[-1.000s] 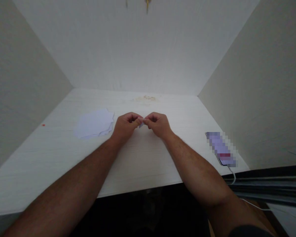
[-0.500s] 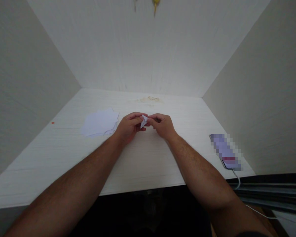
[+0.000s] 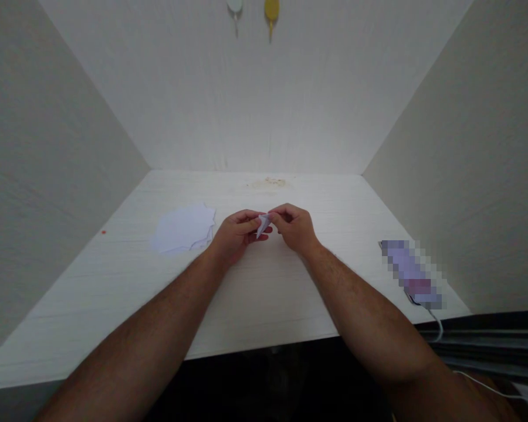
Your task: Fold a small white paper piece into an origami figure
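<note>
Several white sheets lie left of centre; mid-frame, the left hand pinches a small folded paper, less hidden than a second ago, its facets exposed for handling; the right hand pinches its right edge.

The small folded piece that I pinch between my left hand and my right hand looks like plain paper, matt and smooth on its flat facets. To the left, the loose sheets are the same sort of matt paper, thin at the edges. My tabletop has a pale, wood-like finish with fine streaks of grain, dull rather than glossy, and a rough-looking patch on its far part. The far wall panel is matt and faintly streaked. High on it, the yellow hook looks like smooth plastic. Near right, the cable seems smooth, plastic-coated.
</note>
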Demonstrator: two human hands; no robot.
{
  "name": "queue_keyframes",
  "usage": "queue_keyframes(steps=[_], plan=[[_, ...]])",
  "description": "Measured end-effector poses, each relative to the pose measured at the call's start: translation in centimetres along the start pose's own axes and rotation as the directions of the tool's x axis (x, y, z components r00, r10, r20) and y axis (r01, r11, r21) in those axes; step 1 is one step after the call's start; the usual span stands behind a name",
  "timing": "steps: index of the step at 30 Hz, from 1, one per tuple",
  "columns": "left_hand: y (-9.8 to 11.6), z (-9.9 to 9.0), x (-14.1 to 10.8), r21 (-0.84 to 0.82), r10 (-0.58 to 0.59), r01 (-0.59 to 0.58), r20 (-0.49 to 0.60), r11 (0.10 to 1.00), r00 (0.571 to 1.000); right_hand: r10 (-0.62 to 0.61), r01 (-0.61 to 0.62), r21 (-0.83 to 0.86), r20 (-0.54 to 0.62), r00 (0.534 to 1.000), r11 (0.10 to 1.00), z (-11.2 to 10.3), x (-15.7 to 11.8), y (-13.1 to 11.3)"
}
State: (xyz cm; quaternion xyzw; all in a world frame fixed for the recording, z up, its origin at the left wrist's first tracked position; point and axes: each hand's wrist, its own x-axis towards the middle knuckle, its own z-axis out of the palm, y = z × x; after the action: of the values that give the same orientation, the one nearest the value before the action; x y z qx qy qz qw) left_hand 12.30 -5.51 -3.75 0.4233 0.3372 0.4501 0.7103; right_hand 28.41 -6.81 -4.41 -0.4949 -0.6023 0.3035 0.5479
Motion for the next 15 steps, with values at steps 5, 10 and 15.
queue_keyframes(steps=[5,10,15], plan=[[-0.03,0.1,-0.15,0.014,-0.014,0.014,0.012,1.0,1.0,0.041,-0.04,0.01,-0.057,0.998,0.999,0.14,0.11,0.01],[-0.14,-0.09,0.04,0.036,0.011,-0.012,0.01,0.999,1.0,0.017,-0.017,-0.008,-0.016,1.0,1.0,0.14,-0.05,-0.11],[-0.25,-0.21,0.23,0.007,0.07,-0.07,-0.023,0.998,0.997,-0.085,0.086,-0.026,0.023,0.996,0.996,0.11,-0.08,-0.26]])
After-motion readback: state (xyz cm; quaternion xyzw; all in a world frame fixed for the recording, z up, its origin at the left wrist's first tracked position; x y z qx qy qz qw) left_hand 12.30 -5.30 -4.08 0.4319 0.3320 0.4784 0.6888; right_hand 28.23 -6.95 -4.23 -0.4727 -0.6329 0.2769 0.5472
